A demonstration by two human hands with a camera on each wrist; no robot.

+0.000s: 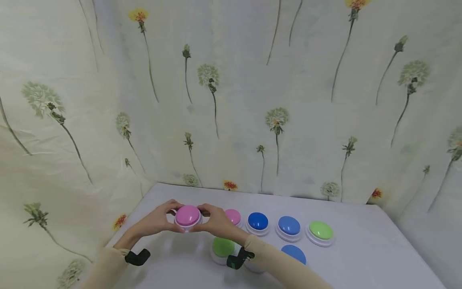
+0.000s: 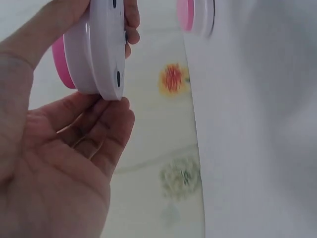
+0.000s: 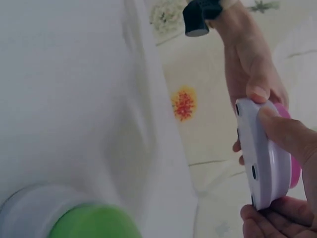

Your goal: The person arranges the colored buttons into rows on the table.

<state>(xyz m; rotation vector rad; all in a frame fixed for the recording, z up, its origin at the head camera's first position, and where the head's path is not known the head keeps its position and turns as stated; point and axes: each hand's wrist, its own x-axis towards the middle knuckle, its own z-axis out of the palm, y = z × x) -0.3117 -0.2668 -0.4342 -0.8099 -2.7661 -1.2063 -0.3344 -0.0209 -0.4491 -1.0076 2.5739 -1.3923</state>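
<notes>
A pink dome push button (image 1: 187, 215) with a round white base is held up above the white table. My left hand (image 1: 157, 220) grips its left side, thumb and fingers on the rim. From the other side my right hand (image 1: 220, 222) pinches the same base. In the left wrist view the base (image 2: 106, 54) is tilted on edge, its underside with small dark feet facing right. The right wrist view shows both thumbs close together on the base (image 3: 262, 153).
On the table (image 1: 173, 265), a second pink button (image 1: 232, 216), a dark blue one (image 1: 258, 221), a light blue one (image 1: 289, 225) and a green one (image 1: 321, 230) form a row. Nearer are another green button (image 1: 223, 247) and light blue button (image 1: 294, 253), partly behind my right forearm. Flowered cloth (image 1: 238, 100) surrounds the table.
</notes>
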